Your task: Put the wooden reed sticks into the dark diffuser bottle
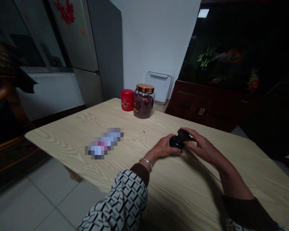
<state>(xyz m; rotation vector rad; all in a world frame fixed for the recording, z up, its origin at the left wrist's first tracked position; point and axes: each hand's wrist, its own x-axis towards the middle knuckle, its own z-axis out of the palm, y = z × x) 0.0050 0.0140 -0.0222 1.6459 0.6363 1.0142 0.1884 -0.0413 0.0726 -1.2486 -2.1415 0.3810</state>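
Observation:
Over the right half of the wooden table (125, 173), both my hands work at one spot. My left hand (162, 147) is closed round a small dark glass jar (176, 143), thumb on its near side. Just above the jar, my right hand (203, 147) grips a dark lid-like piece (184, 134) between thumb and fingers. This piece is tilted over the jar's right side; whether the two touch I cannot tell. What the jar contains is hidden.
A large glass jar (143, 104) with a copper-coloured lid stands beyond my hands, beside a red canister (127, 100). A blurred-out flat object (104, 143) lies left on the table. A white board (159, 86) leans behind. Someone's arm (1, 94) shows far left, near a fridge (106, 48).

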